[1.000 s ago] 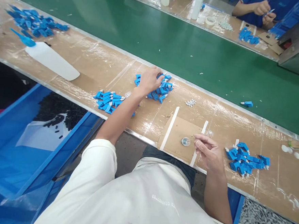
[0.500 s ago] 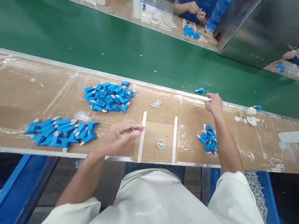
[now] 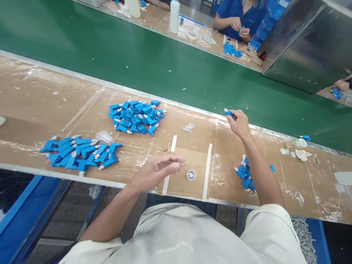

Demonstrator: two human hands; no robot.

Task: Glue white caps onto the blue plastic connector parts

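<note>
At the edge of the green belt, my right hand (image 3: 239,122) pinches a small blue plastic part with a white tip (image 3: 228,112) between thumb and fingers. My left hand (image 3: 158,169) hovers over the cardboard pad (image 3: 196,157), empty, fingers apart. Just right of it on the pad stands a small round cup (image 3: 191,175) with something greyish inside. To the left lie two heaps of similar blue parts, an upper heap (image 3: 136,116) and a lower heap (image 3: 79,153). A smaller blue heap (image 3: 245,175) is partly hidden by my right forearm.
White strips (image 3: 207,170) border the pad. Small white pieces (image 3: 188,127) lie beyond it. A clear plastic cup (image 3: 105,136) rests near the left heaps. Across the green belt (image 3: 156,64), a co-worker's hands (image 3: 240,28) handle a small part beside a white bottle (image 3: 174,15).
The blue part that lay on the belt's edge is now in my right hand. My left hand has shifted right, over the pad. The camera view has tilted slightly.
</note>
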